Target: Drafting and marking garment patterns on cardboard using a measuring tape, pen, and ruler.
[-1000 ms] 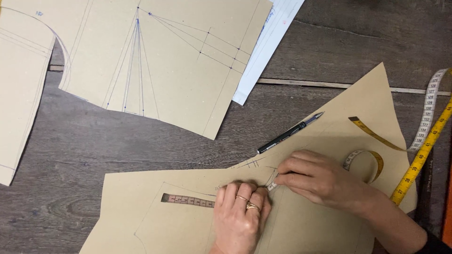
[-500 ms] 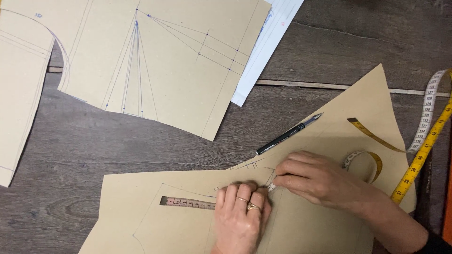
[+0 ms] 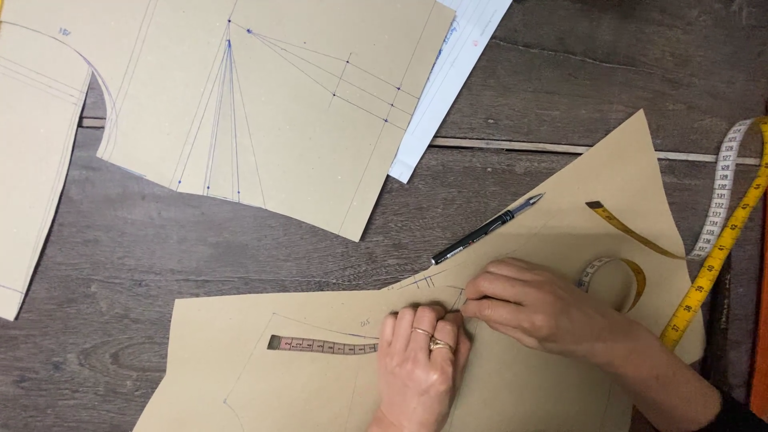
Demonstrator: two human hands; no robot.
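Pressing the tape measure flat along a drawn curve, the left hand lies palm down on the near sheet of brown pattern paper, fingers together over the tape's hidden stretch. The right hand meets it fingertip to fingertip, pinching the tape where it comes out near a small pencilled mark; from there the tape loops up behind the wrist and trails off to the right edge of the table.

The tape looks set on edge or nearly so along the line, and that is the weak spot: if either hand eases, I judge it could tip over or slide off the curve, and the reading would be false. The loose loop behind the right wrist may drag on the pinch too. The paper itself lies unweighted on the wood, so a push from the left palm might shift it. The black pen rests on the same sheet just above the hands, and an elbow could roll it.
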